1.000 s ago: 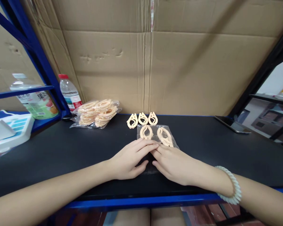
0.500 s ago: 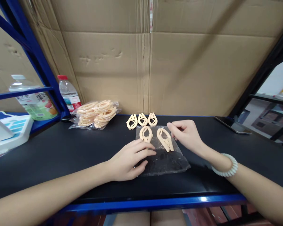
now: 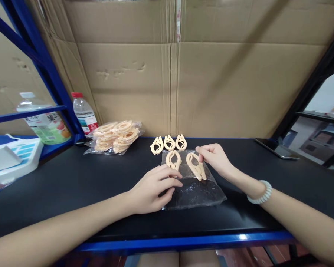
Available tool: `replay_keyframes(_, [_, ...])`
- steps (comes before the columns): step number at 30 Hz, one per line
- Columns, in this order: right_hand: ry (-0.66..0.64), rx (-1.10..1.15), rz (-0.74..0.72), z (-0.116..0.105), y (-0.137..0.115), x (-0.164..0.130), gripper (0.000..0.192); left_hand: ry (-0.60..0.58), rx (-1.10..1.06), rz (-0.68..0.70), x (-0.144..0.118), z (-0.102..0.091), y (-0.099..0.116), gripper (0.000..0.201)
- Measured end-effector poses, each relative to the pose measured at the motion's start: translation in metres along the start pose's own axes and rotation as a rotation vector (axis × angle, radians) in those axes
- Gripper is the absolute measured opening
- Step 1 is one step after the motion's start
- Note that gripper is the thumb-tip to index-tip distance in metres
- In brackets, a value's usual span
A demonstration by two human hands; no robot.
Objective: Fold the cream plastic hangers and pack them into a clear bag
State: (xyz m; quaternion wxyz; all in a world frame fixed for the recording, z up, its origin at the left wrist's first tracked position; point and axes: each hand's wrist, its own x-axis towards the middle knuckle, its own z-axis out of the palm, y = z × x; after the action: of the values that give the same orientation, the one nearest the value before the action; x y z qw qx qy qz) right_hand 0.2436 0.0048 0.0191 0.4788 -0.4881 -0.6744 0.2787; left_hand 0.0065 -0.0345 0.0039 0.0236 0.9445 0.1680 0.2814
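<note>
The bench (image 3: 72, 185) is black-topped with a blue front edge; the clear bag (image 3: 193, 185) lies flat on it and serves as my landmark here.

My left hand (image 3: 153, 187) rests palm-down on the bag's near left corner, fingers (image 3: 171, 177) extended and spread flat, pinning the film and gripping nothing. My right hand (image 3: 215, 159) sits at the bag's far right corner, fingertips pinched on the right clip (image 3: 196, 166) through or at the film; I cannot tell which. A pale beaded bracelet (image 3: 260, 193) circles my right wrist, near right of the bag.

The bag is transparent and wrinkled, and the black top shows through it. Two cream plastic clips sit at its far end: the right clip and a left clip (image 3: 173, 160), side by side and apart. Each is oval with a cut-out centre.

Just beyond the bag's far edge, three smaller-looking clips (image 3: 169, 143) stand in a row, touching. Far left of the bag lies a packed bag of clips (image 3: 115, 135). Beyond that stands a red-capped bottle (image 3: 83, 113), beside a blue rack post (image 3: 47, 66). Further left are a larger bottle (image 3: 46, 124) and a white tray (image 3: 12, 159). Far right of the bag lies a phone (image 3: 277, 148). A cardboard wall (image 3: 178, 74) closes the back behind everything.
</note>
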Motion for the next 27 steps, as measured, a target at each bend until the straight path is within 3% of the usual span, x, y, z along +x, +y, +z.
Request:
replay_keyframes(18, [0.05, -0.177, -0.038, -0.01, 0.034, 0.024, 0.041, 0.023, 0.015, 0.002, 0.0, 0.002, -0.002, 0.025])
replay_keyframes(23, [-0.025, -0.38, -0.144, -0.01, 0.043, 0.039, 0.022, 0.019, 0.007, 0.003, 0.0, 0.003, -0.002, 0.024])
replay_keyframes(27, [-0.146, -0.593, -0.285, -0.005, 0.047, 0.065, 0.037, 0.032, -0.01, 0.008, 0.0, 0.002, -0.001, 0.024])
